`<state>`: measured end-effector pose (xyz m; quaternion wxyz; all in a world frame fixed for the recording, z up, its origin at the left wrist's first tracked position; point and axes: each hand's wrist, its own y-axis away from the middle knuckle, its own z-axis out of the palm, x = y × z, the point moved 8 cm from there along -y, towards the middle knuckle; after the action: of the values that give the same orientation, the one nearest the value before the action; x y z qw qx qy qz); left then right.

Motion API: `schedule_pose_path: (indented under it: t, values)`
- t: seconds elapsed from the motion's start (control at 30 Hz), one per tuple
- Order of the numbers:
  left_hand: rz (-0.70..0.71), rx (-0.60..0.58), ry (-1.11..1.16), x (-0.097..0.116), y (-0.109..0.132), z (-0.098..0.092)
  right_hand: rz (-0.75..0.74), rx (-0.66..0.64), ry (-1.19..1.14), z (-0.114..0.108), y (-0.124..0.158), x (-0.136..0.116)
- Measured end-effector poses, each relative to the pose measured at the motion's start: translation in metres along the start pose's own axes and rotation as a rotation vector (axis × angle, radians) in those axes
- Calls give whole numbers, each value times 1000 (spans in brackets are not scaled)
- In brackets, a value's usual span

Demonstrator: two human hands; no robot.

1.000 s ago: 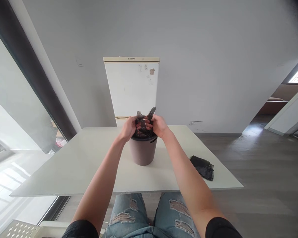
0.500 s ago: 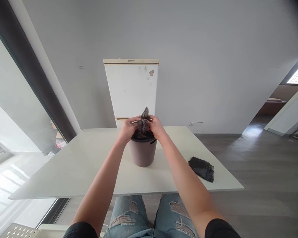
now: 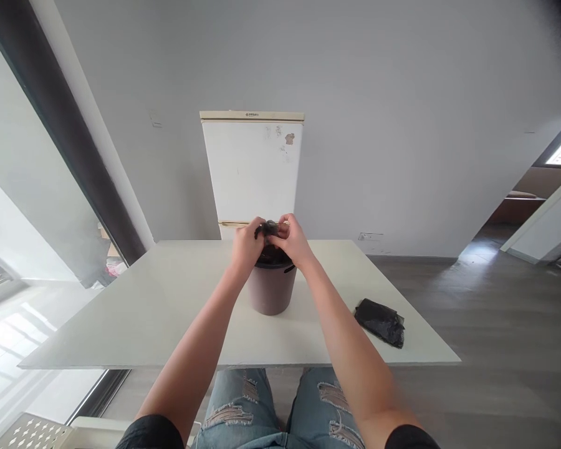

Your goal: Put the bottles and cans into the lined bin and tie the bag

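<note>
A small brown waste bin (image 3: 271,290) stands in the middle of the white table (image 3: 144,312). A black bin bag (image 3: 270,232) lines it, with its top gathered above the rim. My left hand (image 3: 245,244) and my right hand (image 3: 293,239) are both closed on the bunched top of the bag, fingers meeting just over the bin. The bag's loose ends are mostly hidden inside my fingers.
A folded black plastic bag (image 3: 381,321) lies on the table near its right front corner. A white fridge (image 3: 252,171) stands against the wall behind the table. A window runs along the left; open floor lies to the right.
The bag's two upstanding ends have been drawn together and pulled down into my fingers. My hands have closed in on each other above the bin.
</note>
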<state>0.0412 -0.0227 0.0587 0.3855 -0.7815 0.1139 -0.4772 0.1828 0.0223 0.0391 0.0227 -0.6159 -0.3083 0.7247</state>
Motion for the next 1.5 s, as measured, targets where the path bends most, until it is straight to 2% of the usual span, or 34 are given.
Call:
schedule_pose_path:
  t: [0.1, 0.2, 0.37, 0.53, 0.63, 0.73, 0.87, 0.97, 1.07, 1.13, 1.27, 1.37, 1.5]
  values:
    - [33, -44, -79, 1, -1, 5, -58, 54, 36, -5, 5, -7]
    - [46, -142, -134, 1, -3, 14, -74, 44, 25, -6, 10, -12]
    - [82, -355, -15, 13, 3, 26, -151, 51, -37, -12, 11, -17]
    - [-12, -449, 117, 18, 6, 21, -148, 94, -27, -20, 8, -12]
    - [-131, -529, 245, 10, 8, 24, -234, 86, 44, -19, 9, -18]
    - [-255, -487, 447, -1, 6, 23, -329, 71, 214, -13, 13, -26]
    - [-306, -379, 601, -9, 3, 16, -321, 47, 398, -4, 18, -30]
    - [-297, -396, 556, -7, 4, 14, -338, -21, 490, 4, 21, -34]
    - [-277, -438, 472, -4, 4, 12, -359, -44, 674, 9, 21, -35]
    - [-273, -423, 432, -4, 1, 11, -374, -64, 787, 11, 20, -34]
    - [-325, -341, 390, -13, -4, 6, -408, -45, 875, 8, 19, -37]
    - [-315, -274, 305, -22, -7, 0, -351, -8, 900, -3, 17, -35]
    - [-381, -72, 250, -49, -8, -22, -236, -42, 998, -17, 14, -27]
